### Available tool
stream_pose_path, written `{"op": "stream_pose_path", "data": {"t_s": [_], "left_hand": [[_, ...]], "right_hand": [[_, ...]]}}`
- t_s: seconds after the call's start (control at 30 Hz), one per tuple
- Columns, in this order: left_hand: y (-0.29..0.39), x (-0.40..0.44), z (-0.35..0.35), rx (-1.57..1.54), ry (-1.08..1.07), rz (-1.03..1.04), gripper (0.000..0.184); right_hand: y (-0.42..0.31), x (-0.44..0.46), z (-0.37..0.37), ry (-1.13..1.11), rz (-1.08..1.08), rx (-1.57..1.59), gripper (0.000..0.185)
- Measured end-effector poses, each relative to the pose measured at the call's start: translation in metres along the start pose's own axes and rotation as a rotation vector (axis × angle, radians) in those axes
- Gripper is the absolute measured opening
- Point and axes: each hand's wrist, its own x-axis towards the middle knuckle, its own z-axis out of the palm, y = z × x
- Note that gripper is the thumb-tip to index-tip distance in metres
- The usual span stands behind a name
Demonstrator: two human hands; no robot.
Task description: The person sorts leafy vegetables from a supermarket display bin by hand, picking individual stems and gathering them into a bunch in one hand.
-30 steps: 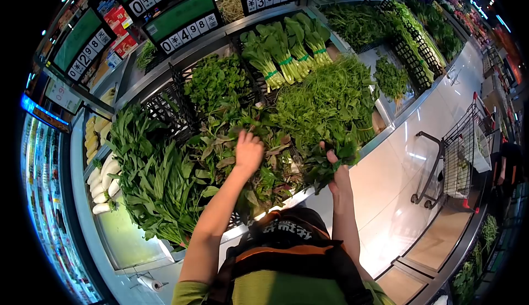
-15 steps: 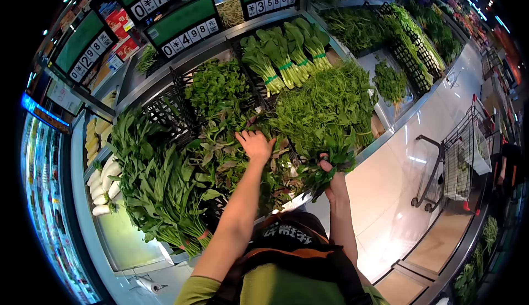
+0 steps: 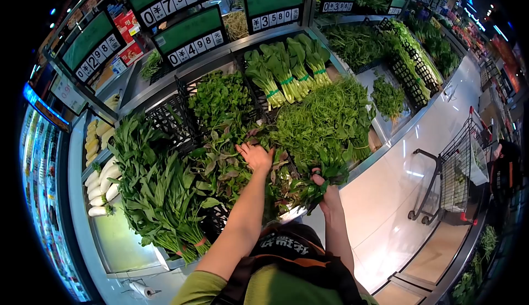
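Since the frame a second ago, the left hand point(image 3: 255, 157) has uncurled and moved rightward over the leaves, while the right hand point(image 3: 325, 189) has come inward with its bunch. Price signs point(image 3: 190, 35) now sit lower in view.

Left hand: open, palm down, fingers spread, laid on the purple-tinged greens point(image 3: 226, 164). No stem visibly gripped; whatever is under the palm I cannot tell. Right hand: closed round the dark leafy bunch point(image 3: 334, 170), thumb uppermost, leaves spilling out on both sides. Bunch is at the near edge of the desk point(image 3: 361, 167), just beside the feathery greens point(image 3: 325, 120). How tightly the fingers wrap is hidden from me.

Around the hands: purple-tinged greens lie loose between the long-leaved greens point(image 3: 160, 195) on the left and the feathery heap on the right. Beyond them, short-leaved greens point(image 3: 217, 98) in a black crate, then bok choy point(image 3: 286, 76) bound with green ties, side by side. White radishes point(image 3: 96, 194) at far left, past the long leaves.

Off right, on the pale floor point(image 3: 386, 206), I note a shopping cart point(image 3: 454, 181) well apart from both hands. Close to it, a person point(image 3: 504, 167) in dark clothing, only partly in view.
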Motion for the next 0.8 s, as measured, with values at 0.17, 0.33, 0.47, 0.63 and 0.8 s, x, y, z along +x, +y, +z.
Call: {"op": "stream_pose_path", "data": {"t_s": [0.17, 0.33, 0.47, 0.63, 0.8], "left_hand": [[-0.007, 0.009, 0.004, -0.178, 0.02, -0.006, 0.037], [-0.05, -0.007, -0.034, -1.274, -0.392, -0.084, 0.034], [-0.085, -0.038, -0.053, -1.645, -0.594, -0.003, 0.029], [-0.1, -0.066, -0.054, -1.768, -0.606, -0.02, 0.033], [-0.097, -0.082, -0.062, -1.591, -0.509, 0.08, 0.035]], "right_hand": [[-0.003, -0.002, -0.008, 0.047, -0.022, 0.022, 0.027], [0.001, 0.001, -0.002, 0.019, -0.003, 0.014, 0.027], [0.009, 0.011, 0.014, -0.091, 0.034, -0.031, 0.026], [0.016, 0.011, 0.041, -0.136, 0.094, -0.199, 0.023], [0.023, 0.015, 0.056, -0.245, 0.0, -0.404, 0.023]]}}
